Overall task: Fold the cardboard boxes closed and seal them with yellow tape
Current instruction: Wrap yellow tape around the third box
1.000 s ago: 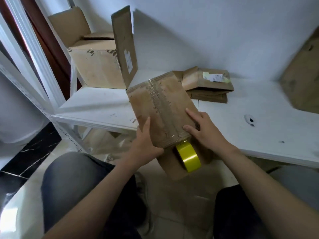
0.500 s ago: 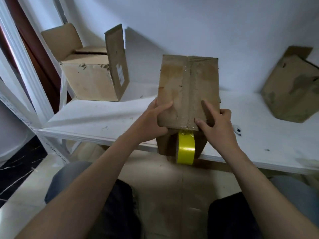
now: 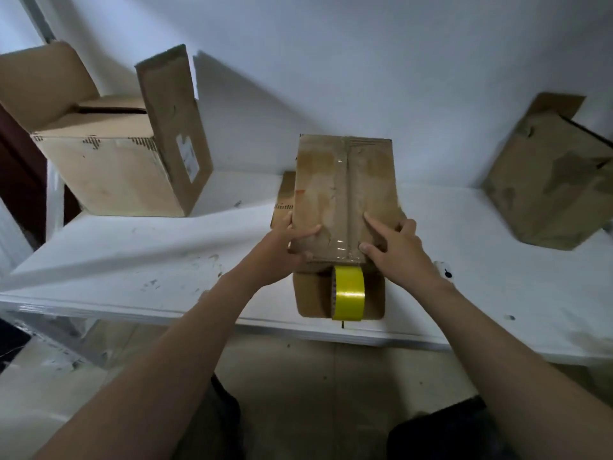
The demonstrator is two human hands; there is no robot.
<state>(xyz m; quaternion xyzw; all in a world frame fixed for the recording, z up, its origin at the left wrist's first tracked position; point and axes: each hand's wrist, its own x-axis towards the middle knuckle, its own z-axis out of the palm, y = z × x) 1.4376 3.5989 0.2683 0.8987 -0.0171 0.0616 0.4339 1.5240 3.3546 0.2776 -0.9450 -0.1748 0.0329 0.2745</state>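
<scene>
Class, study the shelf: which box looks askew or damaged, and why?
The right box sits tilted at the far right, its card blotched and creased, one flap sticking up. The left box stands with flaps open. The held box carries wrinkled clear tape along its seam.

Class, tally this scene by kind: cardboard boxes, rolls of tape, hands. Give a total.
Cardboard boxes: 3 (left box, middle box, right box); a cardboard piece behind the middle one is too hidden to count
Yellow tape roll: 1
Hands: 2 (left hand, right hand)
Total: 6
</scene>
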